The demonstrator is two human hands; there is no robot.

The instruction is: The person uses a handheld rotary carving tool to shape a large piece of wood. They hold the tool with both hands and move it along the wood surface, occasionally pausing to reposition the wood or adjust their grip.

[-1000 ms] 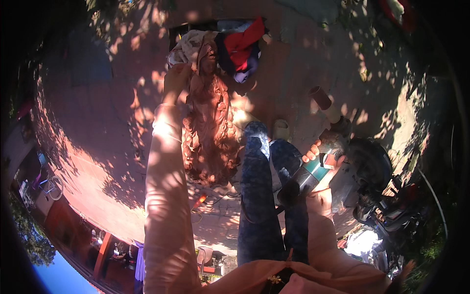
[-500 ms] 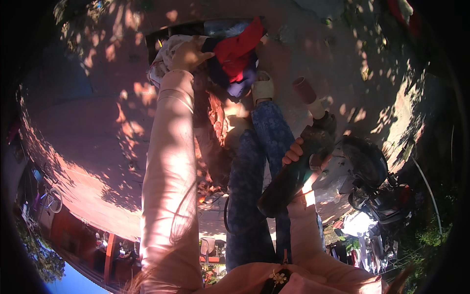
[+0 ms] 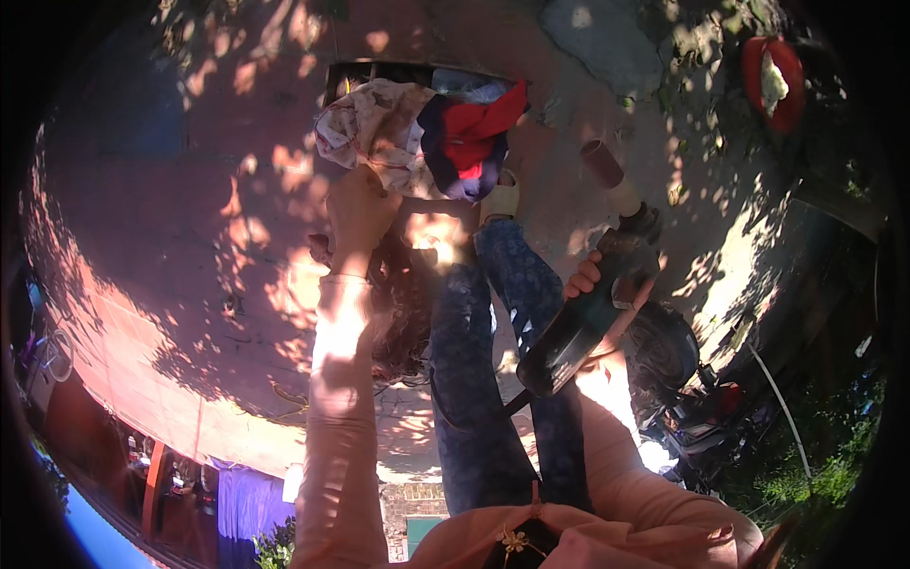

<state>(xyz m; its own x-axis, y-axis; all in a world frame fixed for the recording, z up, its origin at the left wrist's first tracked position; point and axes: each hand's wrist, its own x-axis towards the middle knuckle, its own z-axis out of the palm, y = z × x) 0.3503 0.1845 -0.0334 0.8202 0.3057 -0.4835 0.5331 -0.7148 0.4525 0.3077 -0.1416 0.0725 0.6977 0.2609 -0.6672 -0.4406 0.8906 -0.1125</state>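
Note:
My left hand [image 3: 363, 211] is closed at the near edge of a white cloth with reddish marks [image 3: 379, 123], seemingly pinching it. Beside that cloth, and touching it, lies a red and navy cloth [image 3: 474, 133]. In my right hand [image 3: 627, 305] is a dark, long-bodied power tool [image 3: 578, 337], held aslant over my right leg. A pale collar and a reddish-brown cylinder [image 3: 601, 163] sit at the tool's far end, which points away from me. Behind my left wrist is a brown, wrinkled mass [image 3: 396, 327], whose kind I cannot make out.
Under the cloths shows a dark box-like frame [image 3: 379, 70] with clear plastic in it. A motorcycle [image 3: 701, 408] stands at the right. Farther off at the upper right lies a red ring-shaped thing [image 3: 773, 85]. The reddish ground [image 3: 190, 218] is dappled with light.
My left hand has drawn back from on top of the white cloth to its near edge. The power tool stays in my right hand, turned slightly. My view has shifted.

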